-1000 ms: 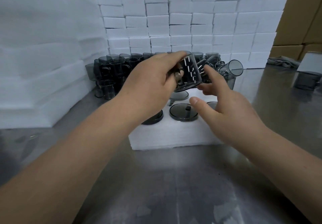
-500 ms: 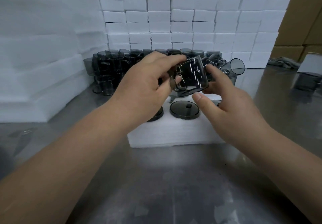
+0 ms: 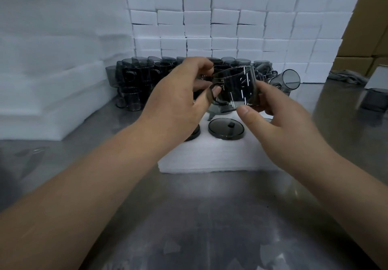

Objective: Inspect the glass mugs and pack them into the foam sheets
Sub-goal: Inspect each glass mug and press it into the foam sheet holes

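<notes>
- The steel table (image 3: 210,217) spreads below the grip and is cut off at the bottom edge.
- A wall of foam blocks (image 3: 231,24) rises beyond the grip, its top cropped.
- The foam sheet (image 3: 210,156) lies directly beneath the grip, its far part hidden by both hands.
- Dark spare mugs (image 3: 134,80) crowd behind and left of the grip. They blur together, and some are hidden by the left hand.
- The left hand (image 3: 178,101) curls its fingers round the handle side of the held mug.
- The right hand (image 3: 279,120) pinches the other side, thumb on the lower edge and fingers behind.
- The glass mug (image 3: 235,89) hangs in the air between both hands. Its long axis is near upright and slightly tilted, and its handle points left. Which end is the mouth is unclear.
- A packed mug (image 3: 226,128) sits sunk in the foam just under the grip.
</notes>
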`<state>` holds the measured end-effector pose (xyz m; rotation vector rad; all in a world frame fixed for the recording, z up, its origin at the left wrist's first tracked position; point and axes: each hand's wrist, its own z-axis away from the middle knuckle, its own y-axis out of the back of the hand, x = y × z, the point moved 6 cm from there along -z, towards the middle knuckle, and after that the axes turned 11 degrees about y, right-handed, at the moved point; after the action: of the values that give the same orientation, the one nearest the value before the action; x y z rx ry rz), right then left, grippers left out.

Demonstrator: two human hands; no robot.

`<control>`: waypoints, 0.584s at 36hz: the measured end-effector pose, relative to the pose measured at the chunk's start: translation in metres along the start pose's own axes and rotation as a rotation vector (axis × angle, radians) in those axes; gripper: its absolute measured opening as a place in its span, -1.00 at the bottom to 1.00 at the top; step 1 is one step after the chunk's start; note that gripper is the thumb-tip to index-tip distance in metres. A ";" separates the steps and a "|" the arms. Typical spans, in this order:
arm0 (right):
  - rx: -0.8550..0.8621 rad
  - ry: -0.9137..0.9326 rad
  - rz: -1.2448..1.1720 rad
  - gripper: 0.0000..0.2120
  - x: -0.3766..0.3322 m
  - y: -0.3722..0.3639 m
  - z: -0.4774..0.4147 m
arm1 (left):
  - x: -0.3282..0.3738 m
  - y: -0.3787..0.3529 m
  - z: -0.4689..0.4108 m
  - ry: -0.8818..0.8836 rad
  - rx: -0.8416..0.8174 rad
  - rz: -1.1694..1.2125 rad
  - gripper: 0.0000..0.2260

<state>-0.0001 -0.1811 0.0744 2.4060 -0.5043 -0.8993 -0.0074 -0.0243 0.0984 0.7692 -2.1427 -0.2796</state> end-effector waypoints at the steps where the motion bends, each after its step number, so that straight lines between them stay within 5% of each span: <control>1: 0.004 -0.001 -0.004 -0.47 0.000 0.000 0.000 | 0.000 0.002 0.000 -0.010 0.034 -0.054 -0.81; 8: 0.028 -0.005 0.005 -0.75 0.006 -0.002 -0.003 | 0.000 0.005 0.002 0.009 0.079 -0.135 -0.80; 12: 0.022 0.008 0.041 -0.53 0.009 -0.004 -0.003 | 0.000 0.003 0.002 -0.028 0.050 -0.190 -0.70; 18: 0.075 0.005 0.043 -0.80 0.011 -0.002 -0.004 | -0.004 -0.005 0.004 -0.028 -0.133 -0.255 -0.46; 21: 0.090 -0.002 0.052 -0.71 0.012 -0.002 -0.003 | -0.005 -0.005 0.003 -0.030 -0.140 -0.276 -0.44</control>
<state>0.0102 -0.1845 0.0693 2.4605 -0.6179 -0.8744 -0.0057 -0.0257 0.0912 0.9829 -2.0181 -0.5821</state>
